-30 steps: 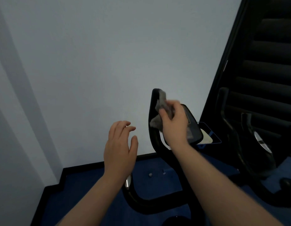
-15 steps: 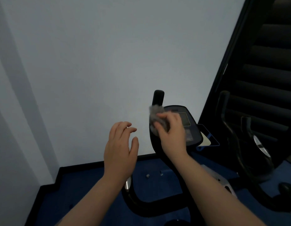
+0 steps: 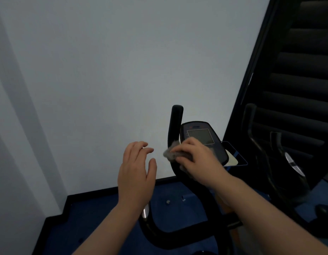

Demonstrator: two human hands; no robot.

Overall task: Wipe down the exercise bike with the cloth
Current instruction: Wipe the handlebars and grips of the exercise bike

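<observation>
Grey cloth bunched under your right hand, pressed on the exercise bike handlebar beside the console, your left hand open, holding nothing.

Bike frame is all black, cloth is a fuzzy grey. Floor is deep blue, wall plain pale grey.

**A dim corner with a pale wall and blue floor**

A plain pale grey-white wall fills most of the view, with soft diagonal shadows along its left side. A black skirting strip runs stepwise along its foot, above a dark blue carpeted floor. At the right rises a black slanted panel with horizontal ridges. The light is low and even.
</observation>
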